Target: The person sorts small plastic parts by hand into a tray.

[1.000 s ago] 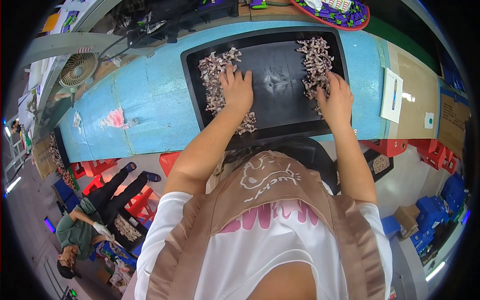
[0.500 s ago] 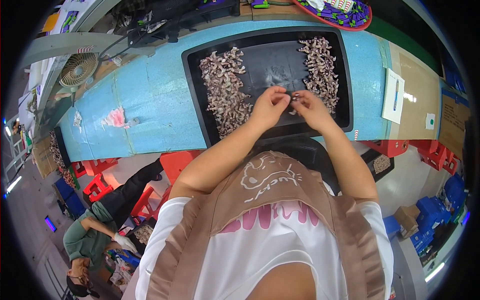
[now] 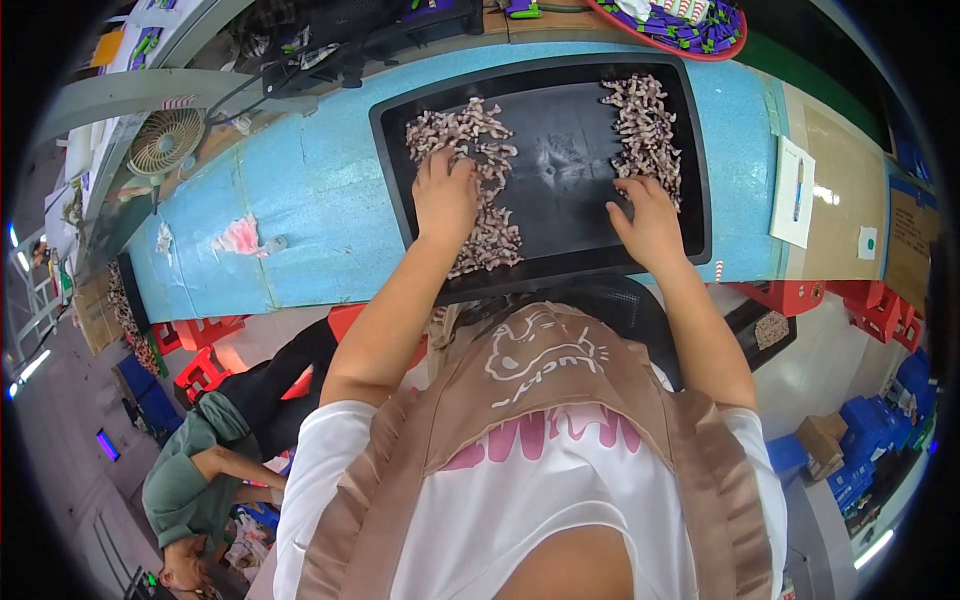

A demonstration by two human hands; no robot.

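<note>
A black rectangular tray (image 3: 565, 200) holds two heaps of small, knobbly brown-and-white pieces. My left hand (image 3: 445, 200) rests on the left heap (image 3: 490, 240), fingers spread and bent down among the pieces; whether a piece is under the fingertips is hidden. At the lower end of the right heap (image 3: 642, 125), my right hand (image 3: 648, 225) touches the pieces with its fingertips. Its thumb stands apart from the fingers, and nothing shows in that gap. Bare black tray bottom lies between the two heaps.
The tray sits on a blue-covered table (image 3: 330, 180). Right of it lies a white pad (image 3: 791, 195) with a pen. A red basin (image 3: 720, 52) of purple-and-green pieces stands beyond, a fan (image 3: 166, 140) at far left. Another person (image 3: 205, 480) bends at lower left.
My hands were together over the tray's middle, fingering a small dark piece. They have parted: the left to the left heap, the right to the right heap. The other person has bent lower.
</note>
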